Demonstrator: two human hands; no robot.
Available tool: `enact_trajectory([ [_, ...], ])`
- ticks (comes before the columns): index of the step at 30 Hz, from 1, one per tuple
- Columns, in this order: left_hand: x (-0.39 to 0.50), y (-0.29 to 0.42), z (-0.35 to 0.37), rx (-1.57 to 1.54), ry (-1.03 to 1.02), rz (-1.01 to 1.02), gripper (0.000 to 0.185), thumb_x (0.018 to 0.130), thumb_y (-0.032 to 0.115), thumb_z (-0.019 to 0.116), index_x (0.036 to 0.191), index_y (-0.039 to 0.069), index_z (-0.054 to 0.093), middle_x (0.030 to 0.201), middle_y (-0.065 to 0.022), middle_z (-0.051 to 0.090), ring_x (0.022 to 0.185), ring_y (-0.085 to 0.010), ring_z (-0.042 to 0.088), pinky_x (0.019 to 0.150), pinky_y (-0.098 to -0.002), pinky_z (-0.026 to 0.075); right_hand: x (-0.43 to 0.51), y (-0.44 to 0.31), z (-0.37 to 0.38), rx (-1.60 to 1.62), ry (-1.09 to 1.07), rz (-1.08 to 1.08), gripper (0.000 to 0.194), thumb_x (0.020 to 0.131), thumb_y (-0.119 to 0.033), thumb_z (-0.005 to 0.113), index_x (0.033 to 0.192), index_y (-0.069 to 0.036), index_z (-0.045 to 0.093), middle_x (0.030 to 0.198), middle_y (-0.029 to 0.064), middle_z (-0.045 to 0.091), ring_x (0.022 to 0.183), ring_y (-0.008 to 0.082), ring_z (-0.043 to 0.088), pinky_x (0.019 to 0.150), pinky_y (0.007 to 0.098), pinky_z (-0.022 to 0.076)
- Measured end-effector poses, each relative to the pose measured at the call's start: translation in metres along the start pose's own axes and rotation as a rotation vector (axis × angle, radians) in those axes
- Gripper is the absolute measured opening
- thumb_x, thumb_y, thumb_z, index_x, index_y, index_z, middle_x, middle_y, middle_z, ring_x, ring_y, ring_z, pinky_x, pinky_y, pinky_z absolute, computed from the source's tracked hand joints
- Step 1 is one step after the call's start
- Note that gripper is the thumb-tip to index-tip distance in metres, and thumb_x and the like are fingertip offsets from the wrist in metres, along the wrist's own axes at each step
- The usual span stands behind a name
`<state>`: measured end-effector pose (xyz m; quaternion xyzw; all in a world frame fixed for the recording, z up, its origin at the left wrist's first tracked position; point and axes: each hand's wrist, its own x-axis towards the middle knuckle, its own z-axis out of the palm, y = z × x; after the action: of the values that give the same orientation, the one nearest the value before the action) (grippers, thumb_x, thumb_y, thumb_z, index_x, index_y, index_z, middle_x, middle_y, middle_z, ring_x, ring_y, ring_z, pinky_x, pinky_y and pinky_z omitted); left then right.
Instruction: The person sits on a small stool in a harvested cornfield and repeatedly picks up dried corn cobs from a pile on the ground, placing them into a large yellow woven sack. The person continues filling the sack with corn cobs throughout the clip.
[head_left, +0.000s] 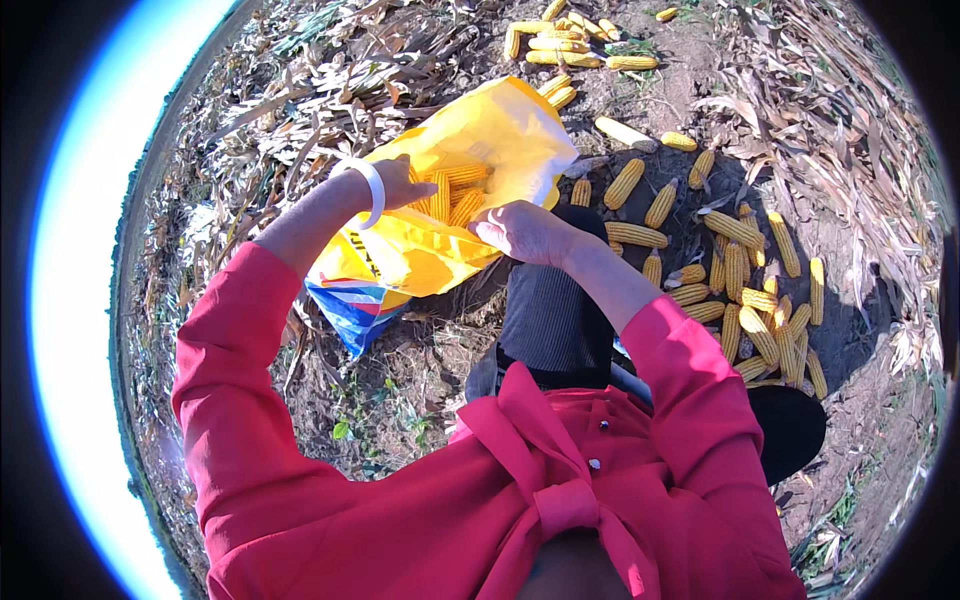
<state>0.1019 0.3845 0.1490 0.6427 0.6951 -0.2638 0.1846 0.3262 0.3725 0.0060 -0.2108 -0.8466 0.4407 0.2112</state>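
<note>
A yellow woven plastic sack (457, 142) lies on the ground before me, its mouth spread wide. Several husked corn cobs (441, 196) show inside it. My left hand (403, 184), with a white bangle (373, 193) at the wrist, is at the left side of the mouth. Its thumb stretches over the cobs; the other fingers are mostly hidden, so its grip does not show. On the near right rim, my right hand (514, 231) is closed on the sack's edge. The sack's lower end has a blue, white and red part (352, 307).
Loose corn cobs (731, 270) lie scattered to the right of my knee (559, 315). Another small heap of cobs (559, 45) lies beyond the sack. Dry corn stalks and leaves (832, 127) cover the ground on the right, with more dry stalks (330, 97) on the far left.
</note>
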Motion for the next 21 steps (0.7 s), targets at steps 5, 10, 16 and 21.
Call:
enact_trajectory([
  [5, 0.012, 0.034, 0.021, 0.2, 0.217, 0.096, 0.088, 0.091, 0.055, 0.056, 0.144, -0.011, 0.03, 0.142, -0.0341, 0.04, 0.134, -0.0397, 0.042, 0.112, -0.0392, 0.033, -0.056, -0.018, -0.005, -0.097, 0.057, 0.078, 0.042, 0.098, -0.039, 0.046, 0.088, -0.003, 0.066, 0.078, 0.0203, 0.066, 0.08, 0.0388, 0.065, 0.075, 0.0468, 0.0502],
  [10, 0.01, 0.056, 0.007, 0.022, 0.327, 0.426, 0.067, 0.092, 0.039, 0.063, 0.136, -0.007, 0.043, 0.14, -0.0279, 0.046, 0.132, -0.039, 0.044, 0.111, -0.0408, 0.035, -0.098, -0.003, 0.024, -0.052, 0.462, -0.087, 0.014, 0.089, -0.017, 0.061, 0.087, -0.004, 0.066, 0.078, 0.0162, 0.067, 0.078, 0.0348, 0.066, 0.07, 0.0424, 0.0524],
  [16, -0.002, 0.189, 0.002, -0.435, 0.321, 0.73, 0.048, 0.092, 0.028, 0.066, 0.135, 0.011, 0.053, 0.141, -0.011, 0.052, 0.13, -0.025, 0.049, 0.104, -0.0421, 0.041, -0.171, 0.03, 0.028, 0.281, 0.968, 0.08, 0.015, 0.092, -0.001, 0.057, 0.106, 0.0, 0.061, 0.094, 0.0094, 0.069, 0.09, 0.0211, 0.067, 0.079, 0.0313, 0.0527],
  [21, 0.055, 0.3, 0.081, -1.045, -0.263, 0.647, 0.044, 0.096, 0.022, 0.062, 0.135, 0.003, 0.052, 0.13, -0.0066, 0.058, 0.12, -0.0157, 0.055, 0.1, -0.0303, 0.044, -0.261, 0.169, 0.075, 0.529, 1.334, 0.792, 0.019, 0.093, -0.002, 0.049, 0.107, 0.003, 0.061, 0.087, 0.0045, 0.066, 0.077, 0.0145, 0.063, 0.072, 0.0281, 0.0514],
])
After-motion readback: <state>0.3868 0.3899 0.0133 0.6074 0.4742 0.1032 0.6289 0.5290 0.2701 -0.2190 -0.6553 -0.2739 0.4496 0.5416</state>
